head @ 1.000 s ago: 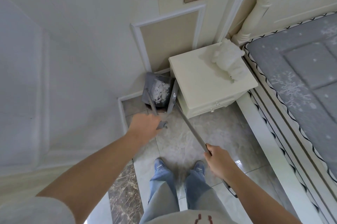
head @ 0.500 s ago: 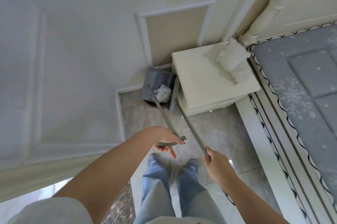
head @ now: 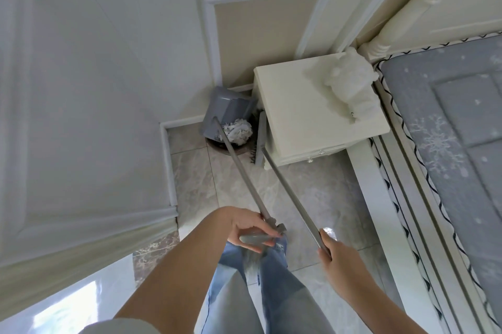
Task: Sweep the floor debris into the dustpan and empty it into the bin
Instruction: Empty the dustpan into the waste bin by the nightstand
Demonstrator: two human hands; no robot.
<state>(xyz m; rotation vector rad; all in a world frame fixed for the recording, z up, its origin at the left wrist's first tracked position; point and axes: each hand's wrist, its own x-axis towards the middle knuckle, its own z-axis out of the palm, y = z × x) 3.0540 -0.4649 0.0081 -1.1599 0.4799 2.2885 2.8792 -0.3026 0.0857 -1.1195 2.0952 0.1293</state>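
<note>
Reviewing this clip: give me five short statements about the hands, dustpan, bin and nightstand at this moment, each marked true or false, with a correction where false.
1. The left hand grips the dustpan handle. True.
2. The right hand hangs open and holds nothing. False: it grips the broom handle.
3. The dustpan is tipped over the bin, with white crumpled paper at its mouth. True.
4. The bin stands on top of the nightstand. False: it is on the floor, left of the nightstand in view.
5. A white fluffy toy lies on the nightstand. True.
</note>
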